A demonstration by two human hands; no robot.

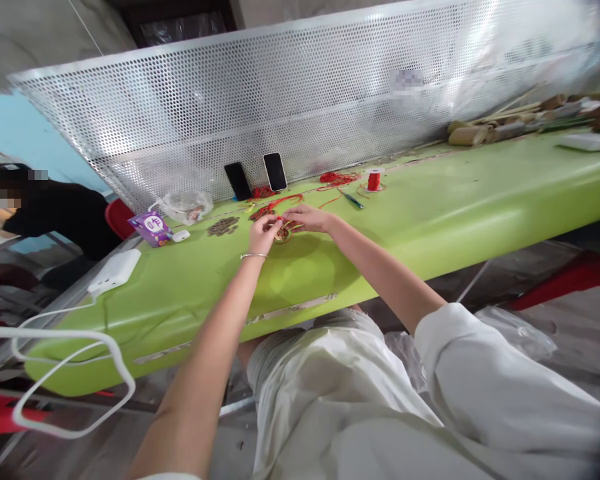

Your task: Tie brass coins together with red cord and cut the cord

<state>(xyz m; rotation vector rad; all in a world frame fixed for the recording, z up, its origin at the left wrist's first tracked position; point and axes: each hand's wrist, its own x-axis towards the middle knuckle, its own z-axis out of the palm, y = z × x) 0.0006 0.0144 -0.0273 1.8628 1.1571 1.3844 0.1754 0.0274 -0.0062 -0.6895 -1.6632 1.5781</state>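
Over the green table [405,233] my two hands meet at a red cord [280,219] with coin-like discs [281,235] hanging below it. My left hand [264,231] pinches the cord between thumb and fingers, and a thin bracelet circles that wrist. From the other side my right hand [307,219] has its fingers bent and closed around the same cord; its fingertips are partly hidden. Just behind the hands lie more brown discs [263,215] and loose red cord [293,199]. A separate group of brown discs [223,227] rests to the left.
A perforated metal panel [230,100] closes off the back, with two phones [275,171] leaning there. A red thread spool [374,180] and small snips [353,200] lie right. Left are a purple packet [151,228], a white power strip [115,270] and a seated person [70,213].
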